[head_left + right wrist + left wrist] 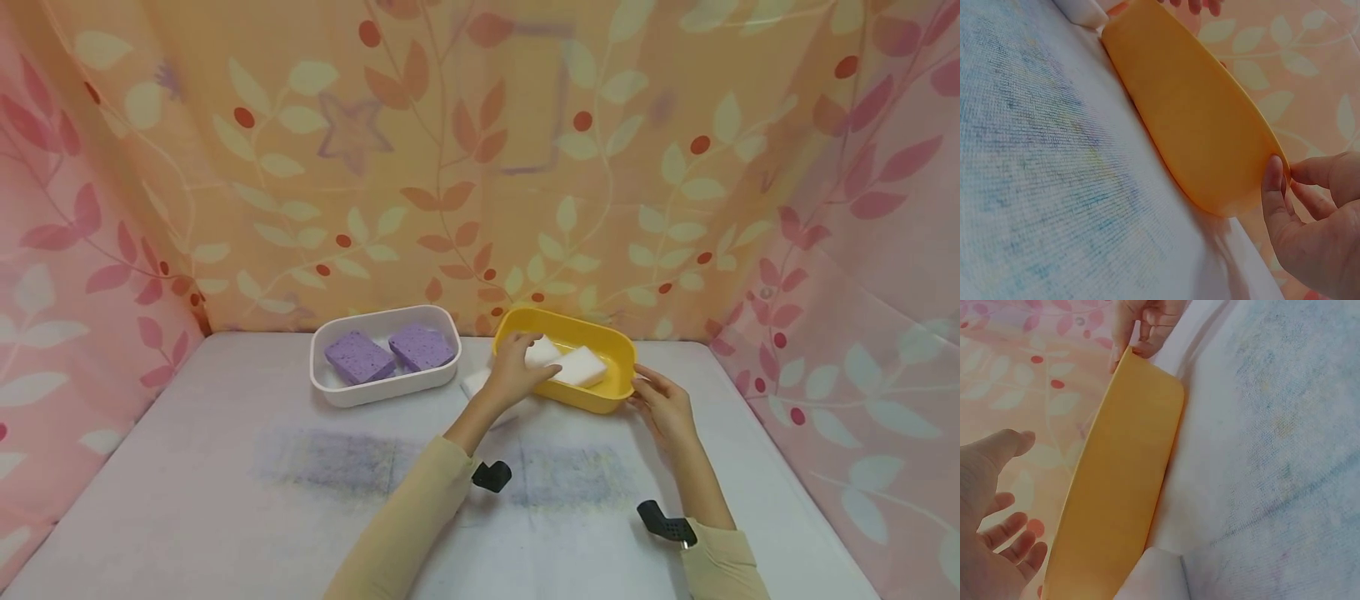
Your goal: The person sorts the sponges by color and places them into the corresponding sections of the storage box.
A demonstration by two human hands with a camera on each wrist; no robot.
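Observation:
A yellow tray [618, 379] stands at the back right of the table with two white sponges [581, 367] inside. My right hand [667, 412] pinches its right end at the rim, thumb on the outer wall, as the right wrist view shows. Over the tray's left front side is my left hand [517, 371], fingers spread and holding nothing; it partly covers one sponge. Another white block [475, 382], likely a sponge, lies on the table against the tray's front left, mostly hidden by the left hand and wrist. The left wrist view shows the tray's outer wall [1116, 462].
A white tray [386, 387] holding two purple sponges [360, 358] stands left of the yellow one. Blue-grey smudges [330, 462] mark the white tabletop in front. Patterned curtains [450, 167] close off the back and both sides.

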